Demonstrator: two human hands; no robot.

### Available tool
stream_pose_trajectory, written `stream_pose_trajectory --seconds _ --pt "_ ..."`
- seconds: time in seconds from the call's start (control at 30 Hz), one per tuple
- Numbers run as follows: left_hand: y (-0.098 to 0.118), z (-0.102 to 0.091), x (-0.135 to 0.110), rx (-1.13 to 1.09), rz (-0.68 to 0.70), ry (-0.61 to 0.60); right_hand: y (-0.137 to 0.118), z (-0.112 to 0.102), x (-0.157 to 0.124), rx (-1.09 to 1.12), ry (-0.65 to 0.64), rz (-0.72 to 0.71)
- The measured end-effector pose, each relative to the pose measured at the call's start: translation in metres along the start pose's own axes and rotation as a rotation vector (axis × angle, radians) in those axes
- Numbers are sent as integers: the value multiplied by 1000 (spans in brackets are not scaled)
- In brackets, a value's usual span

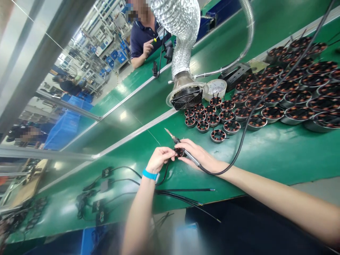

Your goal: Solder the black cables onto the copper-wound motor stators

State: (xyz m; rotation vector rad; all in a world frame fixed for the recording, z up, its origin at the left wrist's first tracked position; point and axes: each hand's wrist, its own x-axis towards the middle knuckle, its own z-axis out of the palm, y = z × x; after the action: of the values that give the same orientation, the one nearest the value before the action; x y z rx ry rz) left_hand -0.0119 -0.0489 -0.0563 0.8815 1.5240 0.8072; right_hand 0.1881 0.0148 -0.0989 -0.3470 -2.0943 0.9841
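In the head view, my right hand (198, 156) grips a soldering iron (187, 153), its bare tip pointing up and left. The thumb and fingers of that hand also surround a small wire-wound motor stator (179, 152) with copper coils and a metal rim, partly hidden by the iron. My left hand (159, 158), with a blue band at the wrist, pinches at the stator's left edge. A black cable (166, 171) rises to its fingertips; the exact contact is hidden. Several similar stators (218, 135) stand in rows on the green bench, beyond my right hand.
A fume-extraction fan (187, 97) on a foil duct (183, 42) hangs over the bench beside a white tub (216, 88). The iron's cord (240, 145) crosses above my right forearm. Black cables with adapters (106, 172) lie at left. Across the bench, a person (145, 44) holds a screwdriver.
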Motion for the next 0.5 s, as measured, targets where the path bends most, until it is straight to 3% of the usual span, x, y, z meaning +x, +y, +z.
stream_pose_trajectory --seconds 0.23,0.5 --pt "12 6 11 26 -106 6 6 1 -3 -3 84 61" --pt "9 2 13 4 -174 -79 0 2 -1 -94 79 -37"
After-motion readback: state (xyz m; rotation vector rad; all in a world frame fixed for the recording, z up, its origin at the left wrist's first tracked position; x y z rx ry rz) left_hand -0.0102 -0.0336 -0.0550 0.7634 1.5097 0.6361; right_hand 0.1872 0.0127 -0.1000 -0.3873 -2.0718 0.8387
